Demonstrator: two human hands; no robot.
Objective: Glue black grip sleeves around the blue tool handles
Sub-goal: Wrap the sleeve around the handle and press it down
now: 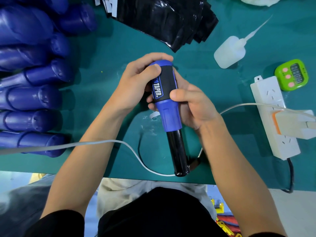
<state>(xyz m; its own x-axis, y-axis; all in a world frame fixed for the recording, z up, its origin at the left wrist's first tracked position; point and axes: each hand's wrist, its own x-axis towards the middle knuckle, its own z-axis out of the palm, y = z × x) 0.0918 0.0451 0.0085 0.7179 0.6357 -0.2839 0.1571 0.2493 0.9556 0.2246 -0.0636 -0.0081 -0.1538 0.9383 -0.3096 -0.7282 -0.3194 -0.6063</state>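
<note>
A blue tool handle point(171, 115) with a black grip sleeve point(166, 82) wrapped round it sits between both hands above the green mat. White lettering shows on the sleeve. My left hand point(136, 82) grips the handle's rounded top end, thumb pressed on the sleeve's upper edge. My right hand point(195, 105) wraps the handle from the right, its thumb on the sleeve's lower edge. A glossy black shaft point(177, 151) runs from the handle toward the table's near edge.
Several bare blue handles point(32, 98) lie stacked at the left. A pile of black sleeves point(164, 19) lies at the back. A white glue bottle point(229, 52), green timer point(292, 74), power strip point(273, 117) and white cable point(95, 143) lie around on the green mat point(106, 57).
</note>
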